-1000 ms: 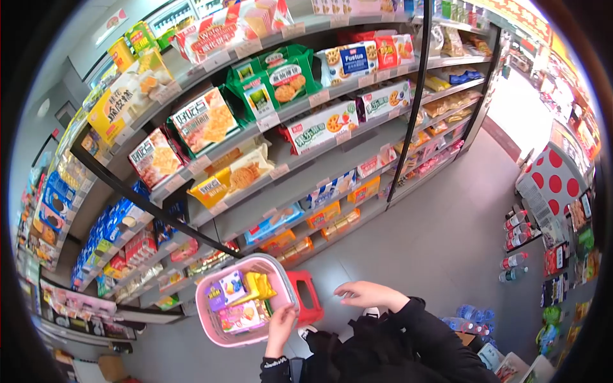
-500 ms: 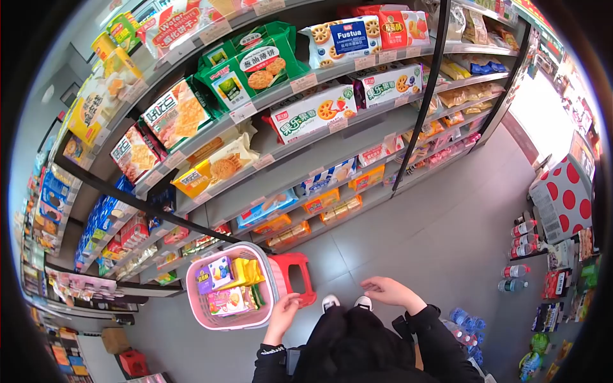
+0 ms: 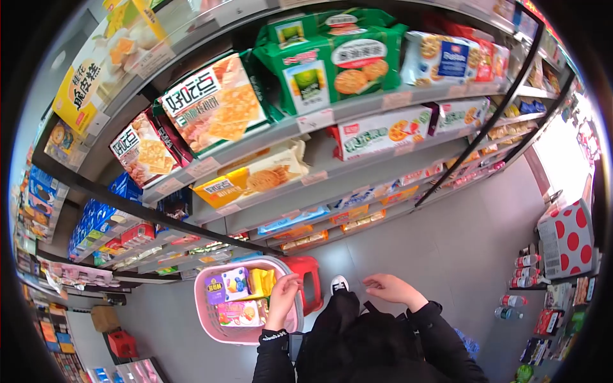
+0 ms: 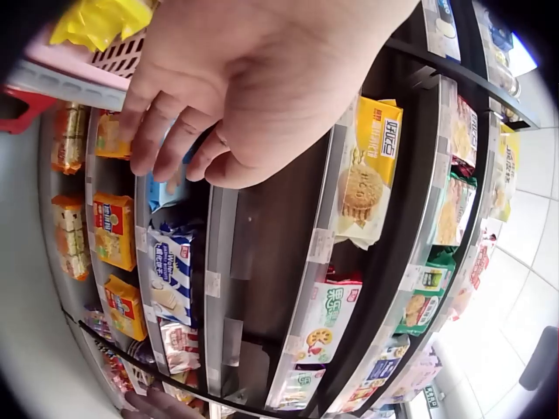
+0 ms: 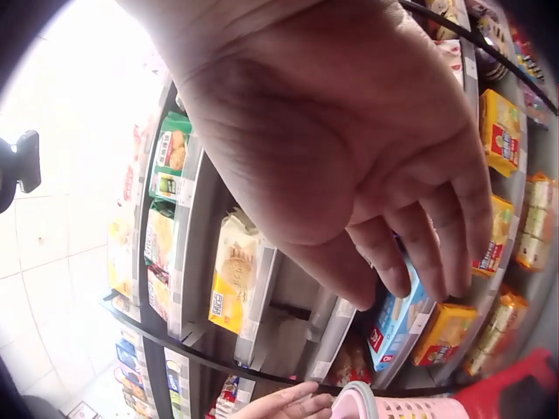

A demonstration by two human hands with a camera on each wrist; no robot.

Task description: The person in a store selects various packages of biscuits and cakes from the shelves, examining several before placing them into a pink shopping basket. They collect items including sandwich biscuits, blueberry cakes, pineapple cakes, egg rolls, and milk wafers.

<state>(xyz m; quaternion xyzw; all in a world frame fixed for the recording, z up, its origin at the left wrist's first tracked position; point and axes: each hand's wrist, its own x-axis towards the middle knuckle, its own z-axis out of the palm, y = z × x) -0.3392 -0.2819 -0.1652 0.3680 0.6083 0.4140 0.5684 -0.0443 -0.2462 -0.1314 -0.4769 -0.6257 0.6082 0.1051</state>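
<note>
A pink basket (image 3: pixel 209 324) holds a purple-and-white box (image 3: pixel 235 283), a pink box (image 3: pixel 239 313) and yellow packs (image 3: pixel 260 282). Over the basket's right side my left hand (image 3: pixel 281 300) hangs with relaxed fingers, holding nothing; the left wrist view shows its palm (image 4: pixel 253 78) before the shelves. My right hand (image 3: pixel 394 290) is held in the air right of the basket, empty, its fingers loosely bent in the right wrist view (image 5: pixel 349 166).
Shelves of packaged biscuits (image 3: pixel 348 70) curve across the front and left. A red stool (image 3: pixel 311 284) stands against the basket. Bottles (image 3: pixel 511 306) and a red-dotted box (image 3: pixel 568 239) are at the right. A shoe (image 3: pixel 340 283) shows below.
The head view has shifted, and the upper shelves look nearer. My left hand now overlaps the basket's right side instead of lying at its edge. Both hands stay empty.
</note>
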